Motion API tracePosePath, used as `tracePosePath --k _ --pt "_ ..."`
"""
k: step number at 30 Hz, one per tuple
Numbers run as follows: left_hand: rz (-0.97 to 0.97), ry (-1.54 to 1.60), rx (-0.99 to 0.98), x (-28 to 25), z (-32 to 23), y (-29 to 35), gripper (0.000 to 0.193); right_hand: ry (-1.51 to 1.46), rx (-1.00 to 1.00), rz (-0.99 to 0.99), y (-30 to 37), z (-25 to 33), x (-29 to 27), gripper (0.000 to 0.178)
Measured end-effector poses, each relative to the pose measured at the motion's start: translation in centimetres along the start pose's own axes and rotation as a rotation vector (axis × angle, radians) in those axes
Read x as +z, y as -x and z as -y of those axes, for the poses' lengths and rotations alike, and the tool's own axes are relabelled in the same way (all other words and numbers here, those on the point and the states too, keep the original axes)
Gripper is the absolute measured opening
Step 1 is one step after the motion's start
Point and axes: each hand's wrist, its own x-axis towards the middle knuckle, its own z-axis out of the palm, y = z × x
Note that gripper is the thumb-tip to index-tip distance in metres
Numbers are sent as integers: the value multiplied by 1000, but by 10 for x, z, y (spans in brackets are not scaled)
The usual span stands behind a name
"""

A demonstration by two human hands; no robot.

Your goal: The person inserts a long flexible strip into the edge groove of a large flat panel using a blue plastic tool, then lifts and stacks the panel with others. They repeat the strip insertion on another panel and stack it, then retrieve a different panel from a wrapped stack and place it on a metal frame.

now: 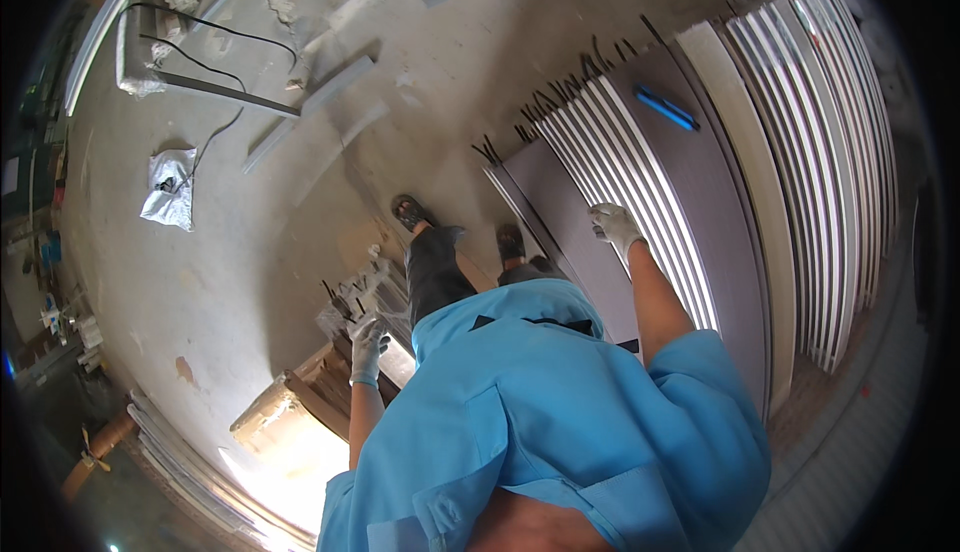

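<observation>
My right hand (616, 226), in a pale glove, lies at a stack of grey panels with white edges (585, 142). Its fingers are curled over a panel's edge, beside the broad face of a grey panel (570, 212); the thumb side is partly hidden. At the other side of my body, my left hand (368, 346), also gloved, hangs with loosely bent fingers apart and nothing visible in them. Close to it stands a bundle of pale wrapped pieces (378, 287) with dark strips sticking out. I cannot tell whether the hand touches the bundle.
A blue cutter-like tool (666, 109) lies on a grey panel of the stack. More white-edged panels (815, 152) stand at the far right. Metal bars (310, 112) and a dark cable (225, 32) lie on the floor, near a white bag (169, 189). A carton (285, 407) stands at lower left.
</observation>
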Motion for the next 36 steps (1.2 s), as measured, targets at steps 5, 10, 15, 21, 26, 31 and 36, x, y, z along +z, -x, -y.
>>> tracePosePath --k 5,10,15,21,26,31,36 --pt "43 -42 49 -38 -70 -55 28 -9 117 -15 -57 82 59 34" --pt "-73 -315 389 -94 -211 -103 34 90 -61 78 -61 215 144 29" --pt "-114 -122 648 -126 -379 -128 36 215 -296 34 -97 316 214 28" --pt "17 -34 908 -96 -531 -131 39 133 -412 7 -130 432 217 33" --pt "67 -80 894 -69 -643 -145 39 10 -489 -63 -171 539 195 31" --pt "-238 122 1004 -62 -756 -189 39 18 -612 -30 -231 650 161 34" --pt "-994 -684 1240 -80 -844 -223 34 131 -667 6 -274 730 149 32"
